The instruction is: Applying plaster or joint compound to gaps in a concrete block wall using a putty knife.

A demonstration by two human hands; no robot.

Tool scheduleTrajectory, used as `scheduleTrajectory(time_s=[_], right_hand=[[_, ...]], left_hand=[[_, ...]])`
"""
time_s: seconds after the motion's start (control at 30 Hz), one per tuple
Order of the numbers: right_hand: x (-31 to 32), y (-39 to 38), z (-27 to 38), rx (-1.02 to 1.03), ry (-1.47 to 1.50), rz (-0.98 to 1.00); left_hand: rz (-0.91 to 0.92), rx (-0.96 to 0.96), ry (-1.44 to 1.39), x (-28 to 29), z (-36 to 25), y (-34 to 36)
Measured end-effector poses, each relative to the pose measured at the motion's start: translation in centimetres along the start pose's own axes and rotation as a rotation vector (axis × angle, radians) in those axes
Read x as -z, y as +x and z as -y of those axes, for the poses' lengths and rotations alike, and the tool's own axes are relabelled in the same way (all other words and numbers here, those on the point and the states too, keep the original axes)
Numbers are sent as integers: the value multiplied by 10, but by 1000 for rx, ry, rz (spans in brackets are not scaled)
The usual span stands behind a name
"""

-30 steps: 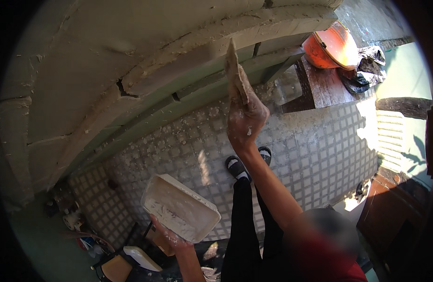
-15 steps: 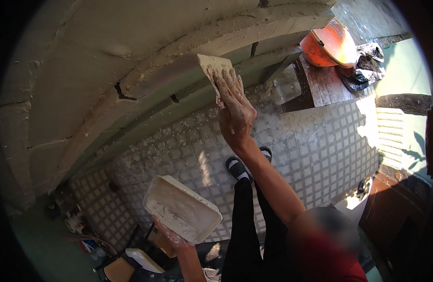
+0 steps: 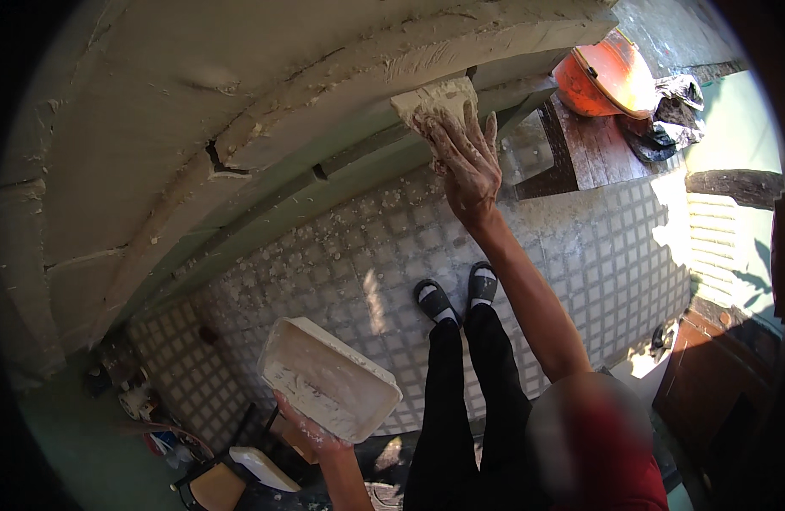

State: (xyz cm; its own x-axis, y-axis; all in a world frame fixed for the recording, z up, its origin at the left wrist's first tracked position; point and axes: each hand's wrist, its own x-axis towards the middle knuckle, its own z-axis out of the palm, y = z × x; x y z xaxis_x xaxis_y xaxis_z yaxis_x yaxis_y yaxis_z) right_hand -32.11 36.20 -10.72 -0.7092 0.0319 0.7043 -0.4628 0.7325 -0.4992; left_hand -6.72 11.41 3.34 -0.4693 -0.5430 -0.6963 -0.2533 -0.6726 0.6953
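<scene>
My right hand [image 3: 467, 175], coated in pale plaster, holds a wide putty knife [image 3: 431, 104], its fingers lying over the flat blade. The plaster-smeared blade is just below a beige plastered moulding [image 3: 512, 38]; whether it touches cannot be told. A crack runs through the band further left. My left hand [image 3: 312, 433], also smeared, grips a rectangular white tray [image 3: 375, 394] from its lower left side, with pale paste in it.
An orange tub [image 3: 597, 81] and crumpled dark-and-white sheeting [image 3: 669, 128] rest by a wooden board [image 3: 597, 157] at upper right. My sandalled feet [image 3: 435, 302] stand on speckled tiled floor [image 3: 597, 255]. A brown cabinet [image 3: 699, 375] is at lower right; assorted items lie lower left.
My right hand turned the knife from edge-on to flat, dipped leftward, then moved up and right along the moulding. My left hand and tray stay about where they were.
</scene>
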Motion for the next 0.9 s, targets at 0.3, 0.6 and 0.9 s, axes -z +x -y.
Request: scheduleTrajectory(time_s=[0.3, 0.6, 0.9], right_hand=[[-15, 32, 13, -75, 27, -58], [55, 50, -42, -428, 268, -557], [10, 64, -48, -285, 36, -442]], left_hand=[[544, -175, 108, 31, 2, 10], [219, -246, 144, 20, 8, 4], [434, 82, -961, 13, 16, 6]])
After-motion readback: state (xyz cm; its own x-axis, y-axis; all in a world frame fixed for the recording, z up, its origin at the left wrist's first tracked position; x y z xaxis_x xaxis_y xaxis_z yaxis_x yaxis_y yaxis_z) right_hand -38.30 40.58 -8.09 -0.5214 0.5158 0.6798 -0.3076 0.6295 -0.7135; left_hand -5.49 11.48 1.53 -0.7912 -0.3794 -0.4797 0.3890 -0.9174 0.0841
